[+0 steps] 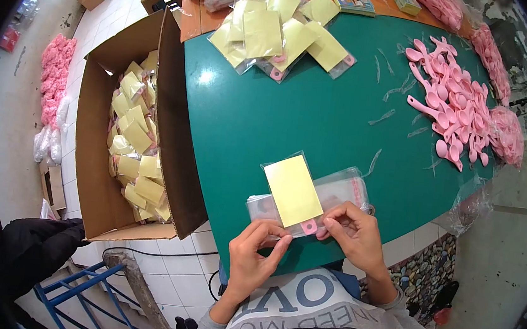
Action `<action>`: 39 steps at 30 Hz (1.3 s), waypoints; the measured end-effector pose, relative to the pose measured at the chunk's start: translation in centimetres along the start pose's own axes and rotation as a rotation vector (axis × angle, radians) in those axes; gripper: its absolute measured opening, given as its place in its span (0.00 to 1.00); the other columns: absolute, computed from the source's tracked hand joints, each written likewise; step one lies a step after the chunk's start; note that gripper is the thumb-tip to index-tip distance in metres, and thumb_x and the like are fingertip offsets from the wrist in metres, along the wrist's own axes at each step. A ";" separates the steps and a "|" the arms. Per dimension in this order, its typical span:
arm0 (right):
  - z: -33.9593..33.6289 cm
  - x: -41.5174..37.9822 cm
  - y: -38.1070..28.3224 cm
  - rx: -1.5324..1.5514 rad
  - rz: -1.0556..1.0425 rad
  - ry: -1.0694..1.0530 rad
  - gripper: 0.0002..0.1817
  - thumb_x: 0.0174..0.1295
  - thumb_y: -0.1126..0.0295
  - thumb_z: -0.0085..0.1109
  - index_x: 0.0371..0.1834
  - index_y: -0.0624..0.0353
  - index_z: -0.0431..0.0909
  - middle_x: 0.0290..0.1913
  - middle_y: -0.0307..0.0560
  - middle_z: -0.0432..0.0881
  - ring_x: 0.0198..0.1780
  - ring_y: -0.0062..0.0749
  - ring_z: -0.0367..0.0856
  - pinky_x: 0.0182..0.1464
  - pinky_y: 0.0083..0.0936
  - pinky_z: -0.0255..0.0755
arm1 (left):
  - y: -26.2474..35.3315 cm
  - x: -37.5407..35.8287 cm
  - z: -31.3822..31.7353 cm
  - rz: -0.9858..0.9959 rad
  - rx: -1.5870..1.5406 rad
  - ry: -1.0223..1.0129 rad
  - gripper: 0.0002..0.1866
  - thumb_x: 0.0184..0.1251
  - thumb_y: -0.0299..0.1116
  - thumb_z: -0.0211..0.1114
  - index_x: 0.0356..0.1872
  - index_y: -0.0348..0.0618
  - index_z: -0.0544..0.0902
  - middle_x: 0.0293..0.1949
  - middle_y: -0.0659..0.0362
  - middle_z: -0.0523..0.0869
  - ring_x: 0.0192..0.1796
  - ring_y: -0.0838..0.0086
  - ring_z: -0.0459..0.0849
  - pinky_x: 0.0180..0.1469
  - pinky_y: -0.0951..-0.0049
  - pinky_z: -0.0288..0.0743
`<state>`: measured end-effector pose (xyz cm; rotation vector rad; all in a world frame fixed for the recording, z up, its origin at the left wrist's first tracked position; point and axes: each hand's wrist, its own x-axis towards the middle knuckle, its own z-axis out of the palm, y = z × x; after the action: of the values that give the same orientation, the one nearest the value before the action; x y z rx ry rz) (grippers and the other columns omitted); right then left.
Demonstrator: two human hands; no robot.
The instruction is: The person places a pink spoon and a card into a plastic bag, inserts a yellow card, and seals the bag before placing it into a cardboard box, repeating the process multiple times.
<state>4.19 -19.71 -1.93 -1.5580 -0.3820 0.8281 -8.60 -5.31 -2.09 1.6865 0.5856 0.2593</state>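
Note:
A yellow card in a clear plastic bag lies near the table's front edge, tilted. The pink handle end of a spoon with a hole shows below the card. Beneath it lies a stack of clear plastic bags. My left hand closes thumb and fingers at the bag's lower left edge. At its lower right, beside the pink handle, my right hand pinches the bag's edge. The exact grip of both fingertips is partly hidden.
Finished-looking packets with yellow cards are piled at the table's back left. Loose pink spoons lie at the right, with plastic strips nearby. A cardboard box of similar packets stands left of the green table. Someone's dark-clothed leg is at lower left.

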 end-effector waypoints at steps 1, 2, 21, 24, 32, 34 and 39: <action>0.2 0.0 -0.2 0.002 0.008 0.010 0.03 0.63 0.79 0.54 0.34 0.69 0.74 0.32 0.45 0.80 0.34 0.21 0.82 0.37 0.16 0.78 | 0.0 0.0 0.1 -0.018 -0.006 0.005 0.03 0.57 0.18 0.64 0.32 0.31 0.79 0.35 0.58 0.80 0.35 0.80 0.81 0.36 0.81 0.80; 0.4 -0.1 -0.3 0.005 0.021 0.019 0.03 0.63 0.79 0.54 0.34 0.69 0.74 0.32 0.45 0.81 0.33 0.21 0.82 0.36 0.16 0.78 | 0.1 -0.1 0.2 -0.041 -0.011 0.009 0.03 0.58 0.18 0.64 0.32 0.31 0.78 0.35 0.57 0.80 0.35 0.80 0.82 0.36 0.81 0.80; 1.2 0.3 0.0 -0.133 -0.056 0.083 0.12 0.62 0.80 0.54 0.50 0.67 0.74 0.32 0.44 0.79 0.29 0.21 0.81 0.30 0.15 0.75 | -0.1 -0.4 0.1 -0.119 -0.070 0.028 0.15 0.60 0.18 0.61 0.49 0.34 0.75 0.45 0.57 0.79 0.39 0.79 0.81 0.26 0.85 0.78; 0.5 0.7 -0.7 -0.337 -0.095 -0.018 0.18 0.62 0.79 0.53 0.57 0.62 0.73 0.35 0.46 0.79 0.29 0.22 0.81 0.32 0.17 0.74 | 0.6 0.2 -0.1 -0.086 -0.041 0.067 0.20 0.58 0.18 0.63 0.53 0.38 0.76 0.48 0.54 0.79 0.36 0.77 0.82 0.24 0.82 0.78; -3.7 5.4 -6.6 -0.738 -0.520 0.292 0.18 0.58 0.80 0.53 0.53 0.60 0.76 0.47 0.53 0.78 0.49 0.43 0.77 0.51 0.32 0.72 | 2.2 13.0 -5.0 0.335 0.468 0.116 0.24 0.61 0.32 0.65 0.58 0.39 0.72 0.57 0.45 0.75 0.40 0.61 0.83 0.40 0.68 0.79; -9.3 7.0 -6.5 -1.066 -0.554 0.431 0.15 0.58 0.79 0.52 0.49 0.62 0.77 0.47 0.54 0.78 0.49 0.46 0.77 0.53 0.35 0.70 | 1.9 13.8 -5.0 0.589 0.919 0.310 0.19 0.59 0.35 0.66 0.50 0.38 0.77 0.50 0.47 0.78 0.41 0.58 0.81 0.41 0.66 0.77; -20.3 12.4 -4.1 -1.339 -0.559 0.450 0.13 0.57 0.77 0.54 0.46 0.62 0.77 0.43 0.54 0.79 0.46 0.48 0.75 0.49 0.37 0.68 | 1.9 10.6 1.1 0.556 0.611 -0.229 0.13 0.54 0.35 0.68 0.35 0.39 0.77 0.35 0.54 0.76 0.40 0.62 0.77 0.39 0.64 0.74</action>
<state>27.69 -25.21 -2.01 -2.5626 -1.0959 -0.3847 1.28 -0.99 -2.04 2.4205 -0.0040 0.2932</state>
